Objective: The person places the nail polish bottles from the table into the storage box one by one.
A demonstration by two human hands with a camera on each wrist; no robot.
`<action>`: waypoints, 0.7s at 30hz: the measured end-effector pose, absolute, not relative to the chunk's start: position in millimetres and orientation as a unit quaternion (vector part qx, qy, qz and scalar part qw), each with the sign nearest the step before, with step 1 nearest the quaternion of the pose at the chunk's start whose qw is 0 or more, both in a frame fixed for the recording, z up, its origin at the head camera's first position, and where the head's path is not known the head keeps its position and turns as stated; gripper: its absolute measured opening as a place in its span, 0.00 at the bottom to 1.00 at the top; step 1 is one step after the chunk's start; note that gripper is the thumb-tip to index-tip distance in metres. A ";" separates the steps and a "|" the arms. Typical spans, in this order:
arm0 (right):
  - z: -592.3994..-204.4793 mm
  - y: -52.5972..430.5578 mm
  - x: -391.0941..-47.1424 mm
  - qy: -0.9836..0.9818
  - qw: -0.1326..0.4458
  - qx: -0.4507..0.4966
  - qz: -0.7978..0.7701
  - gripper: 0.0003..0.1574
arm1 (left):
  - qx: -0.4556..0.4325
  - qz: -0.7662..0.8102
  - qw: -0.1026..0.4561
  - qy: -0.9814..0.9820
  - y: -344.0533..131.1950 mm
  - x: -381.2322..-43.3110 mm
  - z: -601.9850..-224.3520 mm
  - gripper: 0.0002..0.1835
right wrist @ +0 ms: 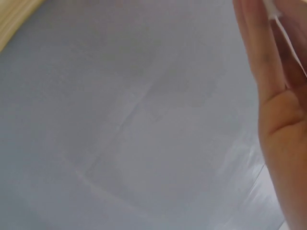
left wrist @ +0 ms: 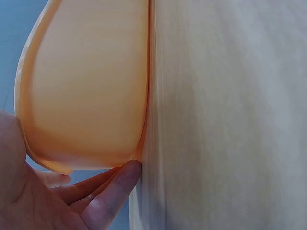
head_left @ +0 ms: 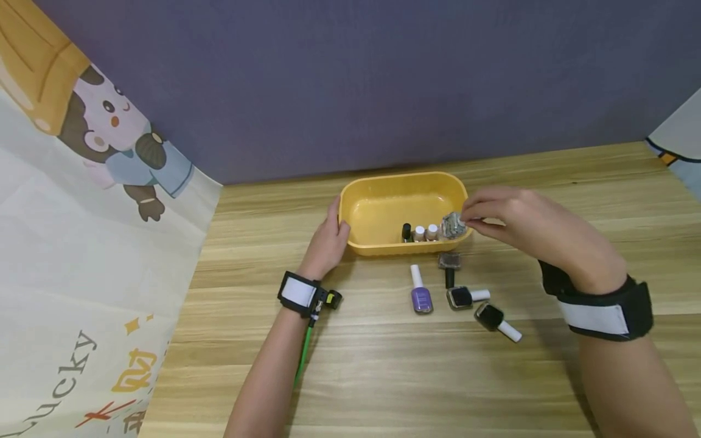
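A yellow plastic basin (head_left: 378, 249) stands on the wooden table. My left hand (head_left: 324, 243) holds its left end; the left wrist view shows the fingers against the basin's outer wall (left wrist: 91, 86). With my right hand (head_left: 526, 222) I pinch a silver glittery nail polish bottle (head_left: 453, 225) by its cap end, at the basin's right front corner. In the right wrist view the right hand (right wrist: 278, 96) has a bit of white between its fingers. Inside the basin, along the front wall, are a black-capped bottle (head_left: 406, 232) and white-capped bottles (head_left: 419, 233).
In front of the basin lie a purple nail polish (head_left: 421, 299), a glittery grey one with a black cap (head_left: 449, 263), and two dark ones with white caps, one nearer (head_left: 489, 317). A dark blue-grey panel (head_left: 383, 85) rises behind; a printed cloth (head_left: 109, 255) is at left.
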State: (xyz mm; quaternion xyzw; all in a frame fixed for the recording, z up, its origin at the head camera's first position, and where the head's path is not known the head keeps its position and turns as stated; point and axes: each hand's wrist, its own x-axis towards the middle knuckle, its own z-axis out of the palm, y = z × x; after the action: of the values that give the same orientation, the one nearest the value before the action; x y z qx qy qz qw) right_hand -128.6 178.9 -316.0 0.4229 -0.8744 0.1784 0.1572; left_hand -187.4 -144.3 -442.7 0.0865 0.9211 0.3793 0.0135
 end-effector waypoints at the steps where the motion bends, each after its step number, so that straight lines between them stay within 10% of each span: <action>1: -315.7 179.3 -129.7 -0.874 0.167 0.420 0.178 0.14 | 0.087 0.383 0.014 0.920 -144.5 -187.3 -442.6 0.32; 21: -328.2 190.8 -148.1 -0.877 0.232 0.375 0.190 0.13 | 0.086 0.383 0.017 0.919 -143.5 -185.3 -440.1 0.32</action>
State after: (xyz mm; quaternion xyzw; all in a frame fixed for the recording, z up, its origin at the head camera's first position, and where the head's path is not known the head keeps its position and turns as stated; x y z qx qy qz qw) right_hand -148.1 190.8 -328.2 0.3753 -0.8770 0.1900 0.2322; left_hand -185.3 -143.5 -440.1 0.0860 0.9194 0.3834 0.0167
